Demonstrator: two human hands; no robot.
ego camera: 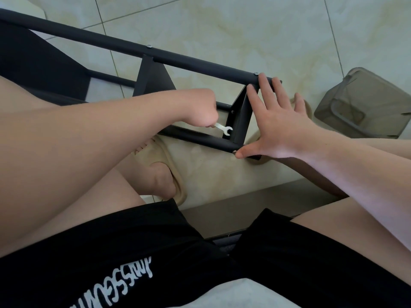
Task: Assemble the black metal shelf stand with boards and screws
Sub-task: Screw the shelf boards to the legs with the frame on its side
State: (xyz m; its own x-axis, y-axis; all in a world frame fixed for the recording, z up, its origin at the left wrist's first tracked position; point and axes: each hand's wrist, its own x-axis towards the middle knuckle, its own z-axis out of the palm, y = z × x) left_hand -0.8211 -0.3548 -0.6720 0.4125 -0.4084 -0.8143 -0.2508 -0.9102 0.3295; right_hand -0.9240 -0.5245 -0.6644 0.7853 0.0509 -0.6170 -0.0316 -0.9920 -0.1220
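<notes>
Head view, looking down past the sitter's knees. The black metal shelf stand lay on its side across the pale tiled floor, its long tubes running from 10 o'clock toward 4 o'clock, with two silver screw heads showing on the far tube. A dark end board stood between the two tubes near the picture's centre; a second board sat at 10 o'clock of it. The left hand was closed in a fist round a small silver wrench, whose open head lay against the end board; the fist hid the handle. The right hand was spread wide, with straight fingers resting on the far tube and the thumb tip pressing a screw on the near tube. The left forearm covered much of the near tube, and the right hand covered the stand's end corner. A grey lidded bin stood at 3 o'clock of the stand, apart from it. A foot in a beige slipper lay under the near tube at 7 o'clock, and black shorts filled the lower edge.
</notes>
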